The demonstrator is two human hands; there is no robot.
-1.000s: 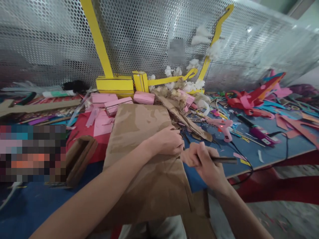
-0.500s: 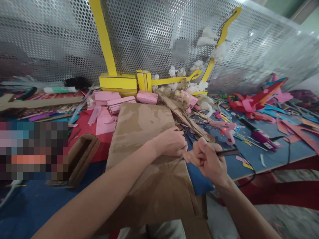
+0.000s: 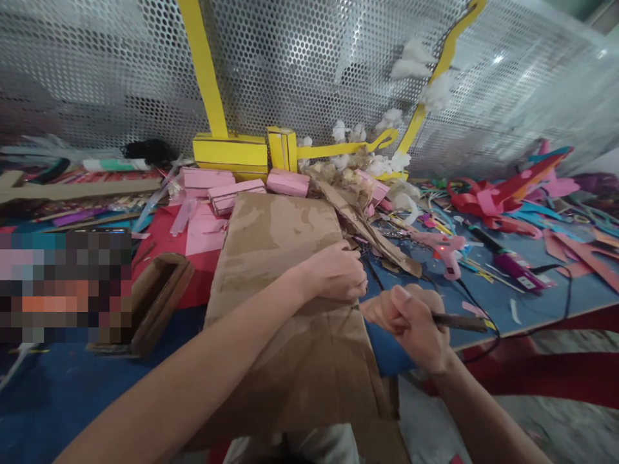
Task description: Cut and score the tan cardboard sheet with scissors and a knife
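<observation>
A large brown cardboard sheet (image 3: 285, 303) lies across the blue table (image 3: 62, 393), reaching over its near edge. My left hand (image 3: 333, 272) presses down on the sheet's right edge, fingers curled. Just right of it, my right hand (image 3: 411, 317) is closed around a dark slim cutter (image 3: 459, 321), its handle pointing right and its tip at the cardboard's right edge, hidden by my fingers.
A pink glue gun (image 3: 447, 248) with a black cord lies right of the cardboard. Pink blocks (image 3: 232, 190), a yellow cardboard model (image 3: 232, 151) and cotton tufts stand behind. A small open brown box (image 3: 157, 303) sits at left. Coloured paper scraps (image 3: 507, 193) litter the right; perforated metal panel (image 3: 97, 64) behind.
My right hand with the cutter has shifted slightly lower and right along the cardboard edge. My left hand stays pressed on the sheet. The view has moved a little.
</observation>
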